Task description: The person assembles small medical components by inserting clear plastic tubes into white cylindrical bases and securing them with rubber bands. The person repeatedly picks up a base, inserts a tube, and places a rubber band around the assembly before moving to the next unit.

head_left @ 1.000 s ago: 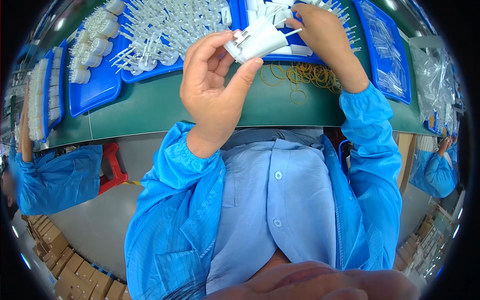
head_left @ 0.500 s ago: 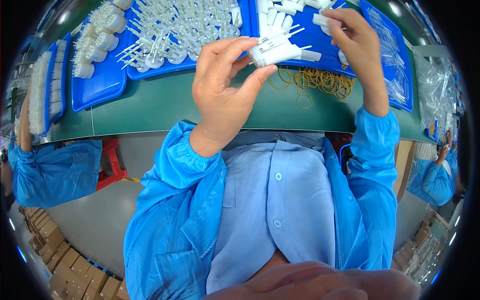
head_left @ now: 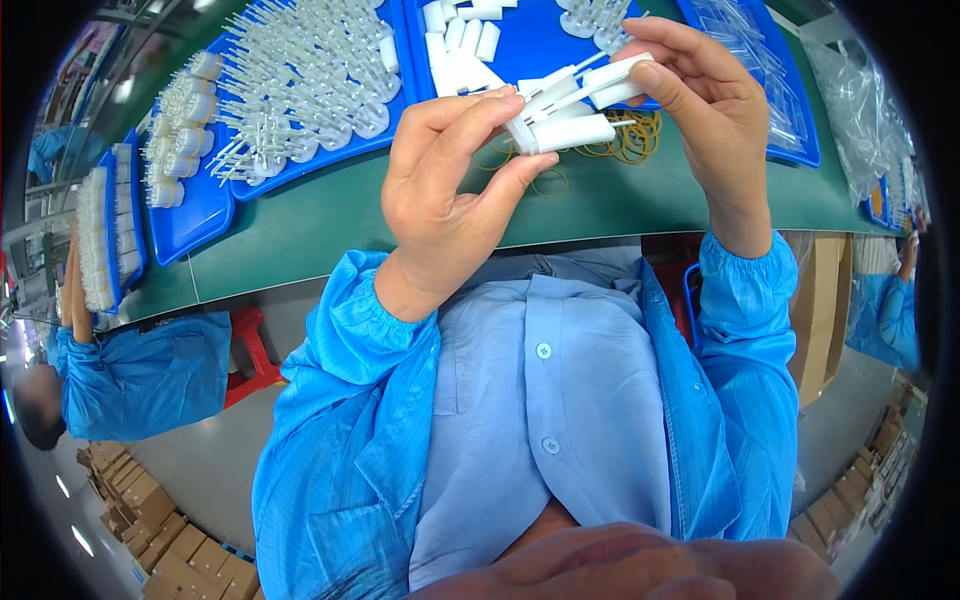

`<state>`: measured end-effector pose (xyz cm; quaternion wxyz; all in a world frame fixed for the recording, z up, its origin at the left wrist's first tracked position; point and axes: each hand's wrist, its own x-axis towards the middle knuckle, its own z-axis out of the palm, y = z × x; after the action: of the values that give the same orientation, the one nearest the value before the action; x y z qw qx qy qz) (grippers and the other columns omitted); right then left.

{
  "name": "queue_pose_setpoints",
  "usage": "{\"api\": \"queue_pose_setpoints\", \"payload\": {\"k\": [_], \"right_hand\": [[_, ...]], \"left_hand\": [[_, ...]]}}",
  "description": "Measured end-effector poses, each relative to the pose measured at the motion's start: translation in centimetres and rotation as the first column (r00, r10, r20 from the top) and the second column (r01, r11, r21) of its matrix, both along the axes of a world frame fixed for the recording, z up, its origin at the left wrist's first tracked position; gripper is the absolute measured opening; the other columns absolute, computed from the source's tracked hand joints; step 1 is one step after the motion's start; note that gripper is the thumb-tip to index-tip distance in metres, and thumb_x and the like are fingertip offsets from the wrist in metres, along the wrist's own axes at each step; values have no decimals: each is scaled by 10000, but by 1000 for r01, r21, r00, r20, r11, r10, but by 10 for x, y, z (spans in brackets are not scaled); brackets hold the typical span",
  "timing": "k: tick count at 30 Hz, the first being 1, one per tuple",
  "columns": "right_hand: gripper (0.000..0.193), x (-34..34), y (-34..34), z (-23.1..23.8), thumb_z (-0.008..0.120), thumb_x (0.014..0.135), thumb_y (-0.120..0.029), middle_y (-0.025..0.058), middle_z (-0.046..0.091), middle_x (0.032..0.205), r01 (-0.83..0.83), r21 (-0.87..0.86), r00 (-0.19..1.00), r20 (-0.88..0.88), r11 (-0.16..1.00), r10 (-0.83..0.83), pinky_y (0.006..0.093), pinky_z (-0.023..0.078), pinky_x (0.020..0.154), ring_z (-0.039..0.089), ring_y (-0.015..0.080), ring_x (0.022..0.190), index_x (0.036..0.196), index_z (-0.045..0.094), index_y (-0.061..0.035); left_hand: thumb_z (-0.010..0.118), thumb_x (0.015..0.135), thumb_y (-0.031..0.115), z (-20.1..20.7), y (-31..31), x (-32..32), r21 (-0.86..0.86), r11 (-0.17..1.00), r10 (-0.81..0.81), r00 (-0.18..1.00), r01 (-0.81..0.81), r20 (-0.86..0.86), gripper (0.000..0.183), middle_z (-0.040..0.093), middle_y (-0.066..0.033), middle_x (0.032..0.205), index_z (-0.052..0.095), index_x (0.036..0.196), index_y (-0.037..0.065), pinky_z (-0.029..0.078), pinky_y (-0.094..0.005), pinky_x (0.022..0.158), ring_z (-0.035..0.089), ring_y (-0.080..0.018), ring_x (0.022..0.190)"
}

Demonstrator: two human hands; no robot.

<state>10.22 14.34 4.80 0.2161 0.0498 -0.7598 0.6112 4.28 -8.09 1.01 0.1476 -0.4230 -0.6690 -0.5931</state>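
Observation:
My left hand point(head_left: 445, 190) pinches a bundle of white plastic pieces point(head_left: 565, 130) between thumb and fingertips, held above the green table point(head_left: 330, 225). My right hand point(head_left: 695, 100) grips the far end of the same bundle, its fingers curled over a white piece point(head_left: 620, 80). Thin white stems stick out of the bundle between the two hands. Under the hands lies a heap of yellow rubber bands point(head_left: 635, 140). Behind them a blue tray point(head_left: 530, 45) holds more white pieces.
A blue tray point(head_left: 300, 160) at the left is heaped with white stemmed parts. Further blue trays point(head_left: 195, 215) hold rows of white cylinders. A tray point(head_left: 770, 90) with clear bags is at the right. People in blue coats sit at both sides. Cardboard boxes point(head_left: 150, 510) stand on the floor.
Both hands have drawn lower in the view and nearer to me with the bundle. My right hand has shifted its grip along the bundle's far end.

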Motion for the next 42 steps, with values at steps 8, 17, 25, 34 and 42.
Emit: {"api": "queue_pose_setpoints", "payload": {"k": [8,17,25,34,42], "right_hand": [[260,9,11,-9,633,906,-83,132,684,999,13,-112,999,-30,994,-16,234,509,715,647,149,903,1140,607,28],[214,14,5,-4,643,898,-78,135,689,992,40,13,998,-54,999,-40,221,489,680,628,119,843,1090,629,18],[227,8,1,-3,634,899,-65,139,689,1009,-14,-53,1000,20,998,15,221,487,683,637,125,877,1110,626,19],[211,0,-4,-1,565,949,-105,174,634,1132,-171,-99,984,-74,980,164,279,521,812,619,211,1005,1101,641,21],[161,-6,0,-9,633,885,-60,112,647,1092,-285,-200,959,-50,938,280,339,476,958,605,203,1047,1026,689,-5]], "left_hand": [[795,685,-64,4,8,7,-65,997,44,996,-49,-84,480,542,-99,1114,631,1131,4,584,-297,845,606,-186,1005],[781,693,-78,3,7,4,-54,995,77,994,-81,-83,469,543,-98,1103,633,1132,-2,585,-295,844,608,-186,997],[814,660,-44,8,5,1,-67,989,121,976,-135,-183,477,576,-93,1030,658,1108,6,557,-262,725,607,-174,892],[825,650,-25,7,-1,-7,-76,981,164,969,-180,-187,468,584,-92,1009,671,1090,12,541,-263,729,605,-174,869],[839,631,12,11,-2,-5,-47,990,120,977,-130,-175,468,603,-80,980,678,1071,24,516,-270,716,600,-175,855]]}}
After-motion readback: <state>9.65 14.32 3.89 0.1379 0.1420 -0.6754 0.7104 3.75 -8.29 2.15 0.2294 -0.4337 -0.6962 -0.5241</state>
